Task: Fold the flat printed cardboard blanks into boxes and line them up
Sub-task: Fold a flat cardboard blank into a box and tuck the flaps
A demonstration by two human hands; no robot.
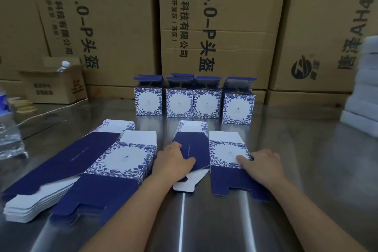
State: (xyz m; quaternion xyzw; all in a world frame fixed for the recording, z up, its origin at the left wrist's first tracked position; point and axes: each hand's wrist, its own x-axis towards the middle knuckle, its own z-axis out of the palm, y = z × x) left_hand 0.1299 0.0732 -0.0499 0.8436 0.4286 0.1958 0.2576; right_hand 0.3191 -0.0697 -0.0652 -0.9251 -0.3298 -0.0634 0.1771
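On the steel table (311,161), a flat blank (224,152) lies under both hands. The left hand (174,162) pinches its navy panel's edge; the right hand (262,166) presses straight fingers on its floral panel. Four folded boxes (179,104) stand in a row behind.

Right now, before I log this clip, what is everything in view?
folded boxes: four, blue-and-white floral, row at table's back.
flat blank: one, same print, centre front, under both hands.
stack of blanks: one, same print, front left.
large cartons: several, brown, behind the table.
small carton: one, brown, open, back left.
water bottles: two, clear, left edge and inside small carton.
round discs: few, tan, back left.
foam pieces: stack, white, right edge.
table: one, steel, under everything.
left hand: on blank's navy panel, grip unclear.
right hand: fingers flat on floral panel.
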